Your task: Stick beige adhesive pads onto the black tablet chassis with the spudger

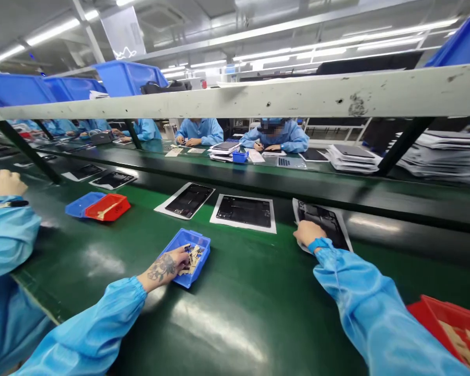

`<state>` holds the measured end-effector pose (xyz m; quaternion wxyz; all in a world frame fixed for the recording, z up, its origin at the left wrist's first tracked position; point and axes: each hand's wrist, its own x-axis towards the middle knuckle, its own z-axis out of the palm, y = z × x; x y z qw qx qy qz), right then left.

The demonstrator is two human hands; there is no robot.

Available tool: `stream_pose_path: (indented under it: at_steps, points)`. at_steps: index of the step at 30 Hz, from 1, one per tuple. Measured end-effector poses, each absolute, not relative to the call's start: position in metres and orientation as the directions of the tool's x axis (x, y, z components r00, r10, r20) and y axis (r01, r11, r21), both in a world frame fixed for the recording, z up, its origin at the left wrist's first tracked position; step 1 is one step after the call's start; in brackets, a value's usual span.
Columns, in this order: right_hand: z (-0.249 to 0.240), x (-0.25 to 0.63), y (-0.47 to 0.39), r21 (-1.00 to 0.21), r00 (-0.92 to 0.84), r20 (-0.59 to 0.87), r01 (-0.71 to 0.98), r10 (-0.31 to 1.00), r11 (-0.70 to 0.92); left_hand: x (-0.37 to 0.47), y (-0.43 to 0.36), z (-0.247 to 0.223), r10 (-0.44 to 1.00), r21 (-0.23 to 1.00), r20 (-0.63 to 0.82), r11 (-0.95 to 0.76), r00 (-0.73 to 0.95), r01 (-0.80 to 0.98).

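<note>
- Blue plastic forms the small bin (185, 280) on the green tabletop (235, 308), where loose beige and dark pieces (198, 251) are reached into by the left hand (178, 260); its fingers are part-curled, and whether a piece is gripped cannot be told.
- Farther right, a black panel (332, 224) on a white sheet (345, 231) is covered at its near-left corner by the right hand (310, 233), curled inward; whether the corner is pinched or merely pressed cannot be told.
- The step in hand is judged to be the picking of a piece while the panel is steadied; a clean pinch on one piece seems called for next.
- Both sets of fingertips are largely hidden; a red bin (429, 313) is cut off at lower right, its contents hard to identify.
</note>
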<state>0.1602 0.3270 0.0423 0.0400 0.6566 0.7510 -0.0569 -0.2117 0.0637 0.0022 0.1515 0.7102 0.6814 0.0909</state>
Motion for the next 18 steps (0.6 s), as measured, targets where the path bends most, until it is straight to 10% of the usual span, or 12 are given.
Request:
stream_pose_path:
  at_steps: [10, 14, 18]
  points:
    - [0.041, 0.252, 0.186, 0.048, -0.518, -0.176, 0.845, 0.837, 0.533, -0.216, 0.061, 0.002, 0.987, 0.382, -0.155, 0.088, -0.03, 0.92]
    - [-0.003, 0.284, 0.1, 0.163, -0.805, 0.113, 0.593, 0.582, 0.789, -0.213, 0.054, 0.004, 0.974, 0.344, -0.223, 0.114, -0.036, 0.932]
    - [-0.008, 0.297, 0.06, 0.156, -0.784, 0.154, 0.62, 0.601, 0.769, -0.21, 0.055, 0.008, 0.958, 0.304, -0.288, 0.101, -0.01, 0.947]
